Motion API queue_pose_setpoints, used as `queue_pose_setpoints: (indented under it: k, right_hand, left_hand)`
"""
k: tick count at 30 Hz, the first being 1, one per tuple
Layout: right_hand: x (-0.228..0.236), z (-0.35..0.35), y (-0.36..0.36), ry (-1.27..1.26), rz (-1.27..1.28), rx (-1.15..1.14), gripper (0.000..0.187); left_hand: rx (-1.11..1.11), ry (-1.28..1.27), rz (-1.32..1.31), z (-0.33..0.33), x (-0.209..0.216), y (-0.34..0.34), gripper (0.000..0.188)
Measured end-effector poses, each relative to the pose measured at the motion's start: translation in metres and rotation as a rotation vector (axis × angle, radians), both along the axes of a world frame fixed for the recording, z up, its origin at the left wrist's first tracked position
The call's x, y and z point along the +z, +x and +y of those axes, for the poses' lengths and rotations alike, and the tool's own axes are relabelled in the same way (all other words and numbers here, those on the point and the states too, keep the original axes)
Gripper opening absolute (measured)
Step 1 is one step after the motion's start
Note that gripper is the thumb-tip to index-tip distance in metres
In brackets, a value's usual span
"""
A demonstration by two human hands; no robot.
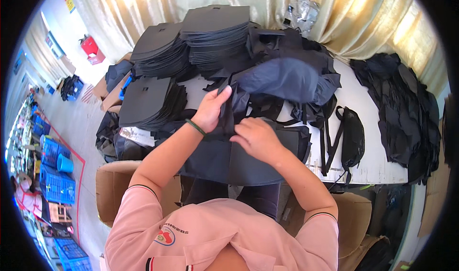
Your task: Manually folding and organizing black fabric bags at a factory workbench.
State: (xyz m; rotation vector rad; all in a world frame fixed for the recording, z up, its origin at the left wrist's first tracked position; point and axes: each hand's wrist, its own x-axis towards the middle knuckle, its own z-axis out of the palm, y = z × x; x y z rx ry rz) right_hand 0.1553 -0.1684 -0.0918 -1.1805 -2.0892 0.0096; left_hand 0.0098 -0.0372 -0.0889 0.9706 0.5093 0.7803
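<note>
A thin black fabric piece is raised over the near part of the table, its far portion smeared by motion. My left hand, with a dark green bangle at the wrist, pinches the fabric's left edge between thumb and fingers. Close by on the right, my right hand has its fingers curled at the lower part of the same fabric; its fingertips are partly hidden. Beneath both hands a dark flat panel lies along the table's front edge.
Stacks of black panels stand at the back and left. On the right are a small black pouch with straps and a heap of black fabric. Open cardboard boxes sit below the table. Blue crates line the floor at far left.
</note>
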Motion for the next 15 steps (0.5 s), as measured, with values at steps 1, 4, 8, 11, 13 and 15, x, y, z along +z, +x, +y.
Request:
queue_pose_setpoints:
  k: [1,4,8,11,13,15]
  right_hand:
    - [0.003,0.000,0.003,0.026,0.022,-0.020,0.020]
    - [0.023,-0.001,0.006,0.043,0.196,-0.089,0.019]
    - [0.063,0.002,-0.017,0.146,0.191,-0.190,0.033]
    - [0.069,0.017,-0.021,0.217,0.020,-0.169,0.029]
    - [0.068,0.025,-0.015,0.262,-0.101,-0.148,0.026]
    - [0.071,0.031,-0.007,0.325,0.014,-0.171,0.018]
  left_hand:
    - [0.032,-0.016,0.027,-0.001,0.008,-0.005,0.030]
    - [0.024,0.134,0.121,0.005,0.020,-0.024,0.042]
    - [-0.051,0.350,0.272,0.001,0.038,-0.041,0.054]
    - [0.000,0.538,0.225,0.001,0.039,-0.037,0.055]
    - [0.154,0.769,0.458,0.016,0.046,-0.041,0.055]
    - [0.217,0.533,0.242,0.017,0.064,-0.054,0.053]
